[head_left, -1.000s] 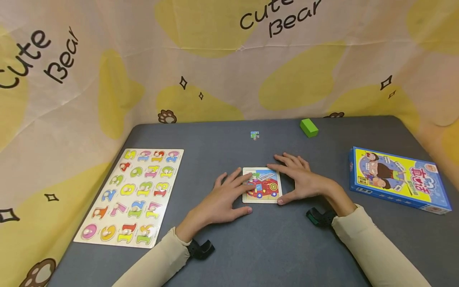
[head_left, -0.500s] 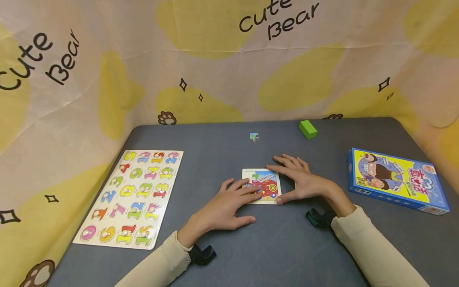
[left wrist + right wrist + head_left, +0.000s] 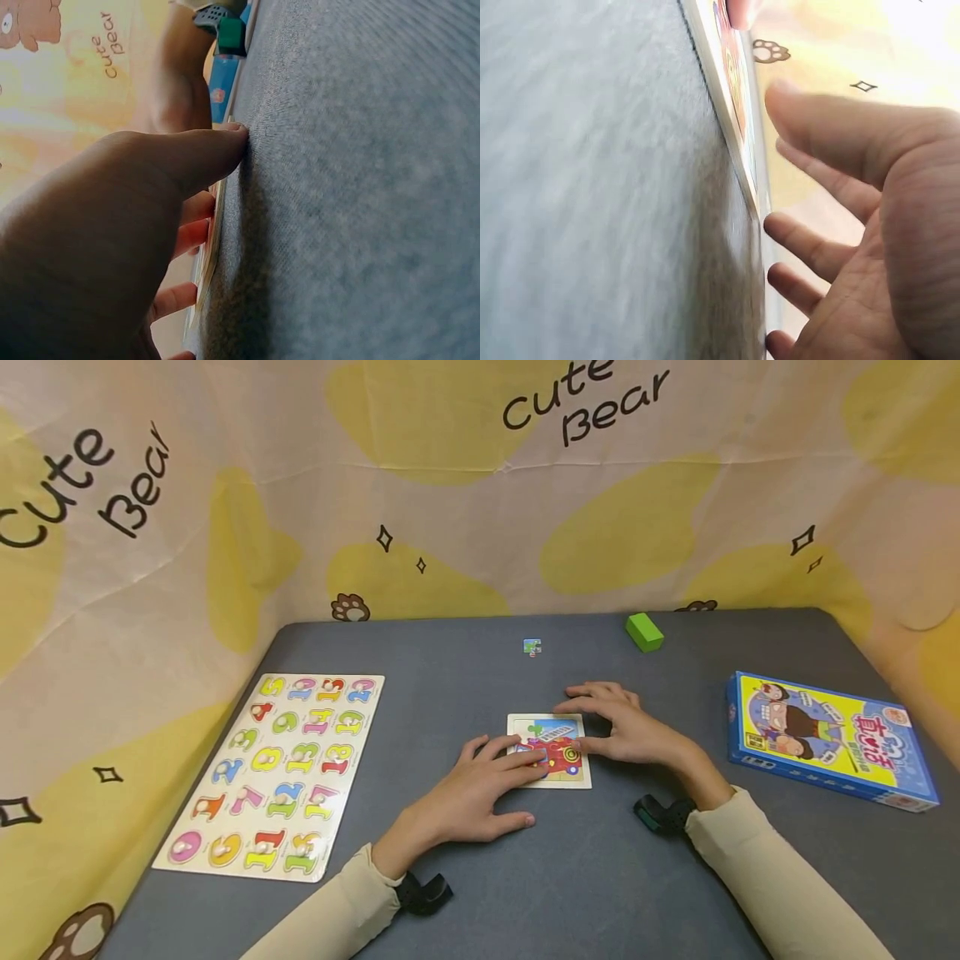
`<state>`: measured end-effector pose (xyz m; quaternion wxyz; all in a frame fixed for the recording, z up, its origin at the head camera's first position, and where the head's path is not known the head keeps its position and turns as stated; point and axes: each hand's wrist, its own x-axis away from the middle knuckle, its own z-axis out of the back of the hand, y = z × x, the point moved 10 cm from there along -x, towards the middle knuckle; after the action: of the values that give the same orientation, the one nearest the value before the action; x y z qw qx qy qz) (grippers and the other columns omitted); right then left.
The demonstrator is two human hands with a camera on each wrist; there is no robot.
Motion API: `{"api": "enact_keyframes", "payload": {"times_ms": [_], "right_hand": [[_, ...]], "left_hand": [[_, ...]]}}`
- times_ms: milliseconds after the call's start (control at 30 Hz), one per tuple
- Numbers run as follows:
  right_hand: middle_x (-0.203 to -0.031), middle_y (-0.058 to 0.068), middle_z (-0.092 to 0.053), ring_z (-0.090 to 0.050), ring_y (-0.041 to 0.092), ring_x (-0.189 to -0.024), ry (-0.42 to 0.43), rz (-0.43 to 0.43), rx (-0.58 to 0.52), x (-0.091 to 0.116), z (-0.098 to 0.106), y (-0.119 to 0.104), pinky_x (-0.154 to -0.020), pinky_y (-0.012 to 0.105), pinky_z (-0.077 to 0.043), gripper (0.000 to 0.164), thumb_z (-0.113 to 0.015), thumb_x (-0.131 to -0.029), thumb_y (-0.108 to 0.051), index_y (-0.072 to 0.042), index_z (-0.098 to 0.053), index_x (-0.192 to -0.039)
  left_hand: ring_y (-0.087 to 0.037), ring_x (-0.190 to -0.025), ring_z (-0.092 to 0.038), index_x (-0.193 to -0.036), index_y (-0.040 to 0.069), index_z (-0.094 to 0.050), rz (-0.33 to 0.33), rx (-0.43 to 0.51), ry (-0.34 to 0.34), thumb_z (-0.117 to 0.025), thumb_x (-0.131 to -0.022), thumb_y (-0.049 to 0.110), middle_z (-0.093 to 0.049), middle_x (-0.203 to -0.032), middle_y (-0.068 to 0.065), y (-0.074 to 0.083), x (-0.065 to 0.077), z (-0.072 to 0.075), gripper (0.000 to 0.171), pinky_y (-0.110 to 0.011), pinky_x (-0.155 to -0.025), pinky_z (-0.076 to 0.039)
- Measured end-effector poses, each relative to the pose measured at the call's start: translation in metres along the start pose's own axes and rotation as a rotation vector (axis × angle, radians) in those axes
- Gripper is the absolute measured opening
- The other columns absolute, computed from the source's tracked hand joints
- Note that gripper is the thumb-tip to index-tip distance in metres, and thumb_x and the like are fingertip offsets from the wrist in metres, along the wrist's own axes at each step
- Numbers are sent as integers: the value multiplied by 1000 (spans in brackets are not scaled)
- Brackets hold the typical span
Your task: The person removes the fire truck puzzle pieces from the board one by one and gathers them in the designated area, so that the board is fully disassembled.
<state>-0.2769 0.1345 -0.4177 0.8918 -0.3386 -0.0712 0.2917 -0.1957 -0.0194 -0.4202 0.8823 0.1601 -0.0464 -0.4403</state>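
A small square jigsaw puzzle [image 3: 558, 727] with a red fire engine lies flat on the grey table, its pale frame showing. My left hand [image 3: 476, 797] rests its spread fingertips on the puzzle's left half, hiding part of the picture; its thumb lies apart, on or just above the table. At the right edge, my right hand [image 3: 637, 732] holds nothing. Its thumb hovers over the puzzle, apart from it in the right wrist view, where the puzzle's frame [image 3: 724, 124] is seen edge-on. The other right fingers extend beyond the upper right corner.
One loose puzzle piece [image 3: 532, 646] lies farther back. A green block [image 3: 644, 632] sits near the rear edge. To the left is a number board [image 3: 348, 793] with coloured numerals; to the right, a blue and yellow box [image 3: 832, 739]. A printed cloth [image 3: 450, 510] hangs behind.
My left hand has shifted slightly right and nearer, its fingers farther over the picture. The right thumb has lifted off the puzzle's lower right corner and moved up and left over it.
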Motion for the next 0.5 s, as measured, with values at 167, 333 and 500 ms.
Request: {"api": "enact_keyframes", "payload": {"times_ms": [167, 333, 500], "right_hand": [[-157, 19, -44, -26, 43, -147, -34, 47, -20, -19, -7, -13, -106, 68, -15, 38, -73, -92, -18, -23, -69, -130], [-160, 21, -40, -20, 45, -150, -103, 64, -12, -31, -16, -21, -108, 70, -10, 36, -69, -92, -12, -24, -72, -126], [-162, 21, -35, -14, 46, -152, -131, 74, 0, -34, -21, -21, -108, 71, -7, 40, -66, -92, -9, -25, -71, -128]], "left_hand": [[-24, -155, -27, -153, 28, -49, 13, 4, -11, -64, -96, 52, -45, -160, 10, -3, 1, -2, 63, -61, -119, -20], [-22, -155, -27, -153, 28, -48, 10, 9, -15, -63, -97, 53, -43, -160, 11, -3, 1, -4, 63, -59, -120, -19], [-23, -154, -27, -153, 28, -48, 0, 19, -3, -60, -98, 53, -43, -161, 10, -3, 1, -2, 62, -60, -120, -19]]}}
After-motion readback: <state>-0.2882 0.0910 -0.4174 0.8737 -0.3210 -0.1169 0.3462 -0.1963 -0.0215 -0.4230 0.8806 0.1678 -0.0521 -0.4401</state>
